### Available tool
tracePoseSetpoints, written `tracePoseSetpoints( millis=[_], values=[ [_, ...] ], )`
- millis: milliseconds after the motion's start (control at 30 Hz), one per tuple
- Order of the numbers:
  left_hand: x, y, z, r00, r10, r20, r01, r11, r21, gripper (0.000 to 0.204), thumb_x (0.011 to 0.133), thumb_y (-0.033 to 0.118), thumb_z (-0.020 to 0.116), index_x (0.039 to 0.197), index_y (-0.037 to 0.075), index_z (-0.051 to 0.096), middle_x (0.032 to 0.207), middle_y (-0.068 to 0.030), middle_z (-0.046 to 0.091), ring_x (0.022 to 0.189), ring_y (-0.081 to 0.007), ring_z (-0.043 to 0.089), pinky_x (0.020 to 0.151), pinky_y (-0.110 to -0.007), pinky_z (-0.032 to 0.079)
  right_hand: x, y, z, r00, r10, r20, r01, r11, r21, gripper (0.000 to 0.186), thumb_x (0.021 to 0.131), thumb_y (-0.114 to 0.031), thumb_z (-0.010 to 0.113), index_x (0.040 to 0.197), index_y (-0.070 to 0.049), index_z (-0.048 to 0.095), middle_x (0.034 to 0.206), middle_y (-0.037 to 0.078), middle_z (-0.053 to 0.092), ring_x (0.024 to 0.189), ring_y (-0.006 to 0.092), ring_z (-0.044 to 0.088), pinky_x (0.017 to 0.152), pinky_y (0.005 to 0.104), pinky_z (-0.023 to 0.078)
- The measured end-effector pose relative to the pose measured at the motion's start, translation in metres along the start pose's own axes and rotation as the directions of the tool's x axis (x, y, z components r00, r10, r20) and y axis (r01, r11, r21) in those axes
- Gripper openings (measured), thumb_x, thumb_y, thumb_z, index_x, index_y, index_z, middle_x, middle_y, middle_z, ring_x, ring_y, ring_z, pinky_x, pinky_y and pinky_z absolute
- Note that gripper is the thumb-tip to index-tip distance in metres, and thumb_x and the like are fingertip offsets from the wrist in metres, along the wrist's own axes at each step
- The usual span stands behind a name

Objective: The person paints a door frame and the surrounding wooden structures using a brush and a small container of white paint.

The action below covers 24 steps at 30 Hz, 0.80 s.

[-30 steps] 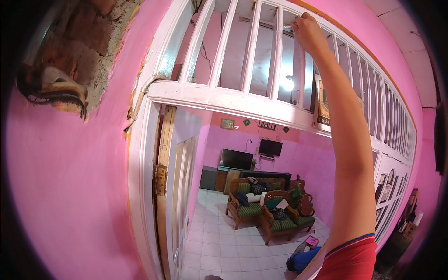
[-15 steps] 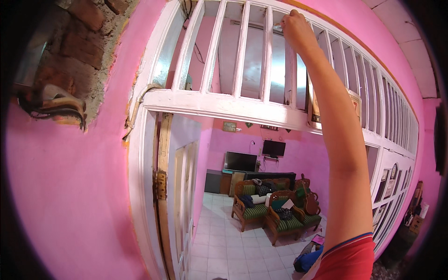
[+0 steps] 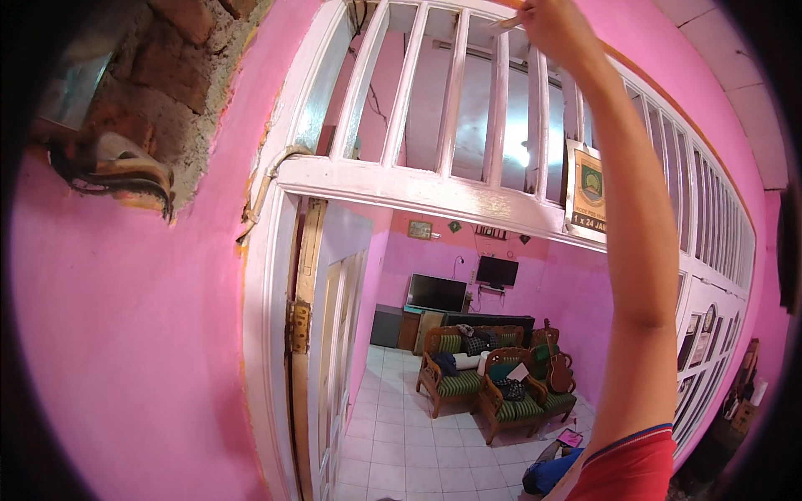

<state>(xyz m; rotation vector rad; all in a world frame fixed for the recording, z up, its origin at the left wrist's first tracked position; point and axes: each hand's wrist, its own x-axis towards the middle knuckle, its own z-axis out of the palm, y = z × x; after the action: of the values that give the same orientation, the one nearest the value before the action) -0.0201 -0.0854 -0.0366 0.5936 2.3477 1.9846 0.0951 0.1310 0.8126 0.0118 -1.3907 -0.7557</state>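
Right hand [image 3: 558, 27]: raised to the top of the view, at the end of a bare arm in a red sleeve [image 3: 626, 468]
Fingers: drawn in narrow around a small slim tool [image 3: 506, 24] (perhaps a brush, though too small to be sure)
Tool: pointing leftward from the fingertips, up by the top of the white slats [image 3: 455, 92]; I cannot tell whether its tip touches the wood
Left hand: out of view, so I cannot tell how its fingers stand
Lower rail [image 3: 418, 181]: white, running beneath the slats and above the doorway
Sign [image 3: 587, 188]: fixed at the slats, partly behind the arm
Door [image 3: 334, 309]: swung inward, a rusty hinge [image 3: 300, 326] on the jamb
Pink wall [image 3: 142, 309]: at left, broken open to bare brick [image 3: 171, 75] (cables [image 3: 125, 171] bunch just below)
Room: green-striped wooden seats [image 3: 458, 384], a guitar [image 3: 560, 374] leaning on one, a dark television [image 3: 437, 293] behind
Floor [image 3: 401, 451]: pale tiles, with a person in blue [image 3: 551, 472] low down near the arm
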Motion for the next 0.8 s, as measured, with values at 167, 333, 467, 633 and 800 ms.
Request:
tracePoseSetpoints(
  millis=[167,333,467,633,800],
  values=[
    [0.006,0.011,0.0,1.0,-0.023,0.016,0.023,1.0,-0.011,0.063,0.076,0.027,0.09,0.126,0.003,0.06,0.1,-0.0099,0.072,0.085,-0.0178,0.066,0.077,-0.034,0.054,0.003,0.009,0.059,0.983,-0.027,0.182,0.056,0.986,-0.156,0.021,0.092,-0.014,0.06,0.09,0.003,0.073,0.103,0.023,0.067,0.093,0.0408,0.067,0.083,0.0482,0.054],
    [-0.001,0.011,-0.004,0.999,-0.024,-0.038,0.023,0.999,-0.045,0.064,0.074,0.026,0.091,0.126,0.002,0.059,0.099,-0.0095,0.071,0.084,-0.0167,0.065,0.076,-0.034,0.054,0.001,-0.002,0.09,0.987,-0.058,0.151,0.09,0.973,-0.211,0.019,0.085,0.001,0.057,0.095,0.007,0.072,0.114,0.025,0.064,0.109,0.0412,0.064,0.089,0.0483,0.056],
    [0.001,0.01,-0.008,0.999,-0.031,-0.041,0.028,0.998,-0.06,0.063,0.075,0.024,0.09,0.125,0.002,0.059,0.097,-0.0085,0.07,0.083,-0.0165,0.064,0.075,-0.033,0.053,0.009,0.024,0.093,0.989,-0.145,-0.017,0.138,0.965,-0.223,0.018,0.088,-0.007,0.059,0.093,0.005,0.072,0.108,0.024,0.065,0.103,0.0412,0.065,0.089,0.048,0.054],
    [0.002,0.005,-0.007,0.997,-0.038,-0.06,0.035,0.998,-0.051,0.063,0.076,0.024,0.089,0.125,0.002,0.058,0.094,-0.0072,0.068,0.082,-0.0162,0.063,0.074,-0.032,0.053,0.004,0.032,0.079,0.916,-0.305,-0.261,0.284,0.952,-0.114,0.014,0.083,-0.004,0.061,0.079,0.003,0.071,0.084,0.025,0.069,0.081,0.0411,0.067,0.076,0.0456,0.056],
    [0.012,-0.005,0.001,0.998,0.051,-0.021,-0.051,0.999,-0.02,0.067,0.076,0.026,0.089,0.128,0.001,0.056,0.096,-0.0075,0.067,0.083,-0.016,0.062,0.075,-0.031,0.052,0.008,0.026,0.104,0.984,-0.172,0.045,0.176,0.975,-0.133,0.021,0.091,-0.013,0.06,0.09,0.004,0.071,0.103,0.023,0.065,0.095,0.041,0.065,0.089,0.0472,0.052]
  ],
)
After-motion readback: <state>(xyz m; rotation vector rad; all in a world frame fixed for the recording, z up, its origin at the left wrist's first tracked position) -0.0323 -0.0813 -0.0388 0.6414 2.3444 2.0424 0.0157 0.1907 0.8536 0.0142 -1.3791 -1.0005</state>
